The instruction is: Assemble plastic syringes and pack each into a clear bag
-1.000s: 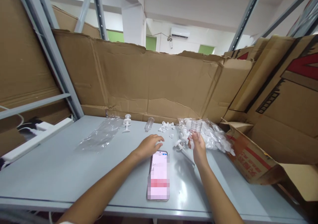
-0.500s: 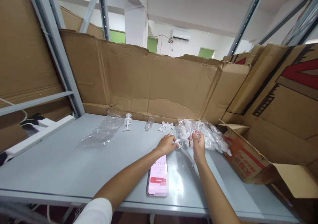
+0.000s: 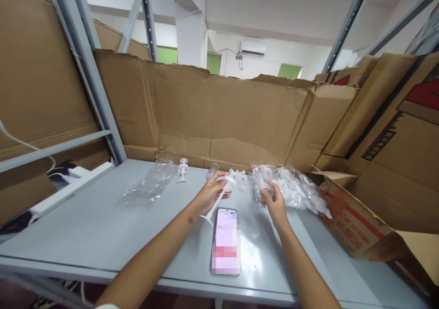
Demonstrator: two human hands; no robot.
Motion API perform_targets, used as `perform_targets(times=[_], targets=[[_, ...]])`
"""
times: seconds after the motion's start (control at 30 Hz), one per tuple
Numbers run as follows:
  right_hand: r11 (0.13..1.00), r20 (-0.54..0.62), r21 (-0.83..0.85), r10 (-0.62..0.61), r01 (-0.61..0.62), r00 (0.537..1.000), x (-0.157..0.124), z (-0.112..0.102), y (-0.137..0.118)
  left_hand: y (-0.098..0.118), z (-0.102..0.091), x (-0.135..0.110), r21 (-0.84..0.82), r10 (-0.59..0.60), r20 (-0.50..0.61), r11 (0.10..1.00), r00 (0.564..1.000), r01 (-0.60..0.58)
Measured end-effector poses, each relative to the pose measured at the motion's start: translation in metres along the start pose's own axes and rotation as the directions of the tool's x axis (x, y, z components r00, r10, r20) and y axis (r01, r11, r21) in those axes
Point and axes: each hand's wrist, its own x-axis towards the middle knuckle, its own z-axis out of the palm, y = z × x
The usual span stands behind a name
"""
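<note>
My left hand (image 3: 206,198) is closed round a white plastic plunger (image 3: 216,207), a thin rod with a round disc at its upper end. The plunger slants over the table, its foot pointing down and left. In my right hand (image 3: 276,207) is a clear ridged plastic cylinder (image 3: 265,186), gripped between thumb and fingers and tilted. Behind my left hand stands another clear cylinder (image 3: 212,170), partly hidden. A heap of small white caps (image 3: 237,174) lies between the hands, farther back. One more white plunger assembly (image 3: 183,170) stands at the back left.
A phone (image 3: 226,238) lies in front on the grey table (image 3: 164,245). A clear bag of white parts (image 3: 300,188) sits behind my right hand, beside an open cardboard box (image 3: 356,222). A flat clear bag (image 3: 151,183) and a power strip (image 3: 73,192) are leftward.
My left hand has moved left with the plunger, whose rod now slants down to the left instead of right. My right hand still holds the clear cylinder, now tilted.
</note>
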Motion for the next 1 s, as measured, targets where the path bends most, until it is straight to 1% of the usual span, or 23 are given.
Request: perform_targets(times=[0.03, 0.1, 0.17, 0.23, 0.3, 0.37, 0.43, 0.53, 0.7, 0.83, 0.9, 1.0], targets=[[1.000, 0.011, -0.013, 0.000, 0.000, 1.000, 0.000, 0.000, 0.000, 0.003, -0.002, -0.004, -0.042, 0.001, -0.020, 0.999, 1.000, -0.002], [1.000, 0.039, -0.015, -0.006, 0.007, 0.999, 0.000, 0.001, 0.001, 0.006, -0.006, -0.008, -0.055, 0.036, -0.058, 0.998, 0.998, -0.039], [1.000, 0.054, 0.000, -0.027, 0.027, 0.998, -0.001, 0.003, 0.000, 0.007, -0.008, -0.009, -0.004, 0.095, -0.091, 0.995, 0.991, -0.095], [0.999, 0.059, 0.004, -0.050, 0.050, 0.997, -0.002, 0.004, 0.000, 0.006, -0.010, -0.008, 0.091, 0.179, -0.118, 0.981, 0.977, -0.169], [0.997, 0.067, -0.016, -0.071, 0.072, 0.995, -0.004, 0.006, 0.000, 0.005, -0.011, -0.007, 0.214, 0.303, -0.155, 0.940, 0.940, -0.267], [0.994, 0.086, -0.052, -0.092, 0.096, 0.992, -0.004, 0.006, 0.000, 0.002, -0.012, -0.007, 0.335, 0.419, -0.170, 0.876, 0.892, -0.348], [0.990, 0.098, -0.084, -0.106, 0.115, 0.989, -0.004, 0.006, 0.001, -0.001, -0.013, -0.006, 0.411, 0.476, -0.159, 0.829, 0.865, -0.381], [0.984, 0.103, -0.124, -0.116, 0.128, 0.988, -0.003, 0.005, 0.003, -0.008, -0.017, -0.003, 0.436, 0.466, -0.156, 0.824, 0.871, -0.362], [0.975, 0.121, -0.174, -0.117, 0.137, 0.986, -0.003, 0.004, 0.007, -0.034, -0.032, 0.011, 0.468, 0.345, -0.142, 0.849, 0.928, -0.244], [0.962, 0.145, -0.218, -0.131, 0.161, 0.981, -0.004, 0.004, 0.009, -0.054, -0.047, 0.020, 0.613, 0.292, -0.117, 0.773, 0.949, -0.162], [0.948, 0.167, -0.263, -0.138, 0.179, 0.976, -0.004, 0.004, 0.009, -0.057, -0.049, 0.021, 0.644, 0.275, -0.090, 0.749, 0.957, -0.155], [0.934, 0.200, -0.292, -0.149, 0.204, 0.969, -0.004, 0.003, 0.010, -0.053, -0.044, 0.018, 0.659, 0.280, -0.050, 0.731, 0.959, -0.179]])
